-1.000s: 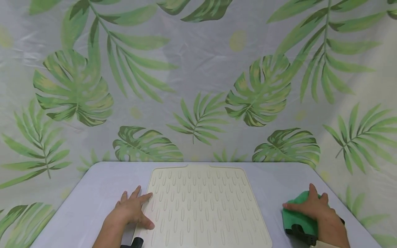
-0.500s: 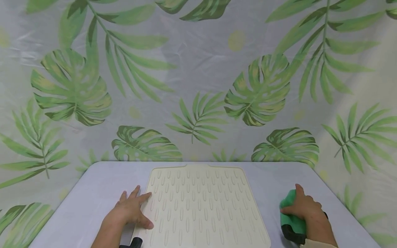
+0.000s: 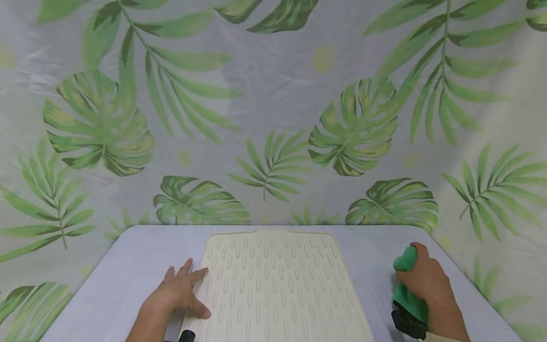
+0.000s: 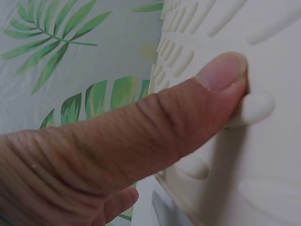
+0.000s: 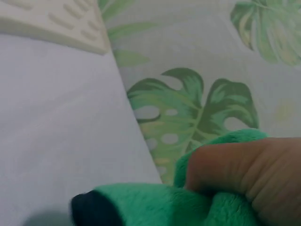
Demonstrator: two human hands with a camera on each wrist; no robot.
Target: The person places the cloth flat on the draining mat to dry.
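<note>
A cream drying mat [image 3: 278,285] with rows of raised oval ridges lies on the white table. My left hand [image 3: 179,290] rests at its left edge with fingers spread, thumb and forefinger on the mat. In the left wrist view the thumb [image 4: 155,127] lies straight across the edge, its tip beside a ridge. To the right of the mat, my right hand [image 3: 429,278] grips a bunched green cloth [image 3: 412,304]. Close up in the right wrist view, the thumb [image 5: 230,165] presses into folds of the fuzzy cloth [image 5: 150,202]. The fingers on its far side are mostly hidden.
The white table [image 3: 363,251] has rounded far corners. Behind it hangs a grey curtain [image 3: 273,104] printed with green leaves. Black camera mounts sit at both wrists, the right one [image 3: 408,324] overlapping the cloth's lower end.
My right hand has moved left from the table's right side, and its fingers have gathered the flatter cloth into a bunch. Over the last half second it shifted slightly right. The left hand stays put.
</note>
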